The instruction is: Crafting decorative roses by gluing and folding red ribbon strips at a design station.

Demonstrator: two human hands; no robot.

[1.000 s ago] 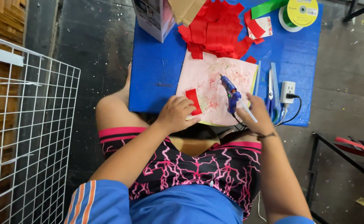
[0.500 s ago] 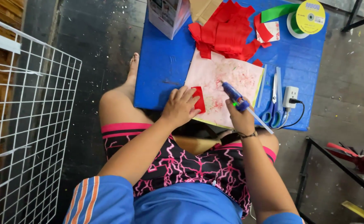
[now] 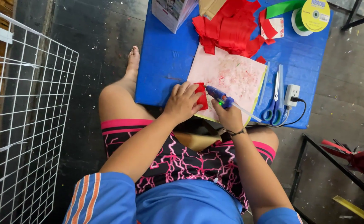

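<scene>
Left hand (image 3: 183,101) fingers press flat on the small red paper piece (image 3: 201,95) at the bench's near edge, right hand (image 3: 229,117) wrapped around the blue glue gun (image 3: 219,96). Nozzle's basically beside those fingertips, so I'd guess burns, or glue stringing onto the stained work sheet (image 3: 234,79).

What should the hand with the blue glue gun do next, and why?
Probably squeeze a dab of glue onto the red paper piece. The right hand aims the blue glue gun so its nozzle sits right at that piece, and the left hand pins it flat on the pink-stained board.
</scene>
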